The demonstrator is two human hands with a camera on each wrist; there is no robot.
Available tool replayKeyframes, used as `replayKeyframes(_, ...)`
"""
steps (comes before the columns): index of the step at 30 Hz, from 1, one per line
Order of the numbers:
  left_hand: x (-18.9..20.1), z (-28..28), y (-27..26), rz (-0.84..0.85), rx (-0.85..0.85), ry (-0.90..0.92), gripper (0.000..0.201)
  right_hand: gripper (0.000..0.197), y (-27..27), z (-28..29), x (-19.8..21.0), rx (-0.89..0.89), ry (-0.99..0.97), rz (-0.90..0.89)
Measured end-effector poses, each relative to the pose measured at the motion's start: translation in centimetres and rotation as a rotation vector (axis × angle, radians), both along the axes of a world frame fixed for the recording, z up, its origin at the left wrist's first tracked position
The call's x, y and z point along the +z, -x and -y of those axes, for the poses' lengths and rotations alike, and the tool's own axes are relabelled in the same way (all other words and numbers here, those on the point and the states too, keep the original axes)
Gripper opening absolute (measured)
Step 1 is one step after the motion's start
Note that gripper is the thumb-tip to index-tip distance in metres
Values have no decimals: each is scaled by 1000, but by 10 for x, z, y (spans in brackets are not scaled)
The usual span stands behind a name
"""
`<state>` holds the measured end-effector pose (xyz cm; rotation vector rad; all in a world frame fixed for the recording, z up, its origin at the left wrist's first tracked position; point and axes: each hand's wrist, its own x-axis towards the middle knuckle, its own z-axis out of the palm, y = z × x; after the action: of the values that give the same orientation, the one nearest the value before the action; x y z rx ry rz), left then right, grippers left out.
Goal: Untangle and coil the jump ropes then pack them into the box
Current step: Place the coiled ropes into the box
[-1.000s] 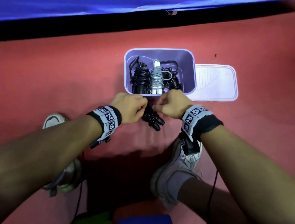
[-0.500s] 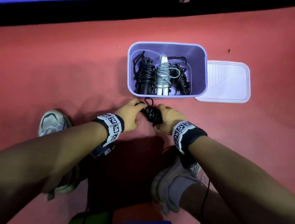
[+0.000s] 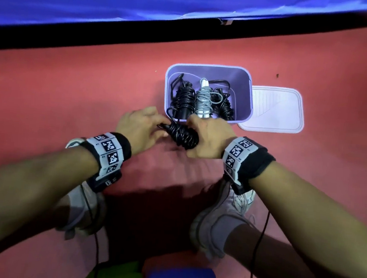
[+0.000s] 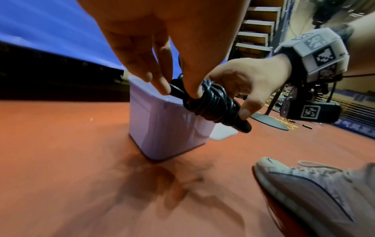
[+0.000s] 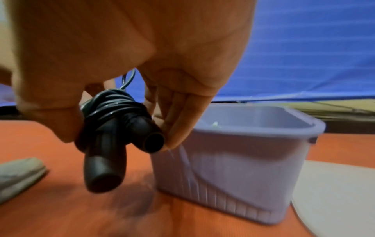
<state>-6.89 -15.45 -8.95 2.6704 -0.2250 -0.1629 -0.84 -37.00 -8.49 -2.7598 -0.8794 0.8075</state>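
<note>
A lilac plastic box [image 3: 210, 69] with ribbed walls stands mid-frame on the red floor [image 3: 72, 90]. Just below it, the right hand [image 3: 211, 138] clenches the black coiled jump rope [image 3: 183, 134]; left hand [image 3: 139, 128] fingers [image 4: 162, 83] pinch its glossy cord.

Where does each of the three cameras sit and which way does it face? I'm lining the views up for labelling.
Head: worn on the head, looking down at the lilac box, lid and held black jump rope; shows both forearms, left hand, right hand, shoes.
Left wrist: looks along the left fingers toward the box; shows the right hand, a shoe.
Right wrist: looks along the right palm at the rope's handles beside the box.
All three share the rope and box.
</note>
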Motion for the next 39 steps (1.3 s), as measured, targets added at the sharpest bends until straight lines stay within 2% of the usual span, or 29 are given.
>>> replayKeyframes(5, 33, 9, -46, 141, 44, 85, 30, 71, -28, 15, 41, -183, -142, 74)
replayKeyframes(9, 37, 41, -85, 157, -16, 175, 41, 65, -48, 31, 44, -410, -197, 51)
replayKeyframes(11, 31, 55, -101, 40, -40, 161, 52, 65, -59, 39, 35, -500, -205, 22)
replayKeyframes(14, 15, 71, -119, -224, -83, 36, 72, 62, -73, 51, 17, -587, -206, -27)
replayKeyframes(18, -3, 91, -132, -390, -206, -70, 74, 53, -90, 58, -10, -733, -215, -7)
replayKeyframes(22, -17, 108, -147, -530, -225, -111, 67, 49, -96, 53, -36, -722, -152, -28)
replayKeyframes(27, -33, 117, -161, -552, -301, -331, 55, 25, -100, 43, -52, -552, 68, -51)
replayKeyframes(32, -34, 119, -167, -573, -295, -334, 55, 15, -102, 42, -51, -450, 120, -50)
replayKeyframes(36, -27, 117, -168, -559, -294, -288, 52, 6, -102, 52, -45, -401, 39, -17)
replayKeyframes(37, -25, 117, -166, -550, -284, -268, 51, 9, -100, 57, -43, -407, -30, 13)
replayKeyframes(39, -17, 120, -163, -513, -264, -215, 36, 19, -95, 72, -38, -471, -200, 84)
